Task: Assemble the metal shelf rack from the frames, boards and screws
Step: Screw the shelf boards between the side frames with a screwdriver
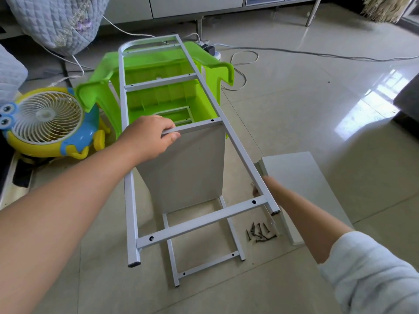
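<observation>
At the far left, a yellow and blue fan (pixel 46 122) with cartoon eyes sits on the floor, just beside an upturned green stool (pixel 158 87).

Your left hand (pixel 150 138) grips a crossbar of the upper frame (pixel 179 130), fingers curled over the bar and thumb against its near face. This white ladder-shaped frame lies tilted, its far end resting over the stool and its near feet raised toward you.

A white board (pixel 186 168) stands on edge directly below the gripped crossbar, its top edge touching the bar. Its lower edge meets a second frame (pixel 204 264), which lies flat on the tiled floor (pixel 294 98) beneath.

A loose pile of dark screws (pixel 260 233) lies on the floor just right of the lower frame.

Your right hand (pixel 260 189) reaches behind the right rail of the upper frame. The rail hides the fingers; you cannot tell its state.

Further right, another board (pixel 299 189) lies flat on the floor, partly covered by your right forearm.
</observation>
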Demonstrator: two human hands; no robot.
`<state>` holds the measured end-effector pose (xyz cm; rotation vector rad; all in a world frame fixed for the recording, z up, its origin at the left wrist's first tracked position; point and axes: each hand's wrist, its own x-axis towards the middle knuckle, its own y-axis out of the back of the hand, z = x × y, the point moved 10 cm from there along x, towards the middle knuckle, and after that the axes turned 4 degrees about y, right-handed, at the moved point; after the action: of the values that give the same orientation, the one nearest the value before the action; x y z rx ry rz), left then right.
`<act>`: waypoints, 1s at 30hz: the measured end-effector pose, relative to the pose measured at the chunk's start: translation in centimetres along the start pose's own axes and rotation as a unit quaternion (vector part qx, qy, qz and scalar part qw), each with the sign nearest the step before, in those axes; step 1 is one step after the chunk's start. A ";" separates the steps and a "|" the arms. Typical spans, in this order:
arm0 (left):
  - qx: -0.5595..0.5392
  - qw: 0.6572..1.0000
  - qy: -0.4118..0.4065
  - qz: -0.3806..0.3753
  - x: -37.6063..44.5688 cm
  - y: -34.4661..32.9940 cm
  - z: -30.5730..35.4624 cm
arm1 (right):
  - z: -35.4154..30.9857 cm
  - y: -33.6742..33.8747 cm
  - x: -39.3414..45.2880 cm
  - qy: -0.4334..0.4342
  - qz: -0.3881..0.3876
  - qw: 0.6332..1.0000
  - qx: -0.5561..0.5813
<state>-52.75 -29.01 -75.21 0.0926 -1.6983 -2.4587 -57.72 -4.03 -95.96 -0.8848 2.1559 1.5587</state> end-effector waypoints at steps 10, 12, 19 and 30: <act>0.008 0.999 0.029 -0.025 -0.1 -0.2 -0.3 | -15.9 18.5 -9.5 0.275 0.388 0.845 0.244; 0.012 0.998 0.039 -0.040 0.0 -0.4 -0.3 | -17.8 17.8 -10.1 0.280 0.362 0.867 0.198; 0.018 0.997 0.063 -0.051 -0.1 -0.5 0.3 | -16.7 16.0 -7.6 0.215 0.309 0.894 0.243; 0.023 0.999 0.046 -0.011 -0.9 0.8 -0.6 | -16.0 15.8 -7.3 0.210 0.238 0.898 0.305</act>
<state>-51.68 -29.71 -74.66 0.2275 -1.7251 -2.3899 -61.26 -13.70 -74.66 -0.5253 3.0933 0.7631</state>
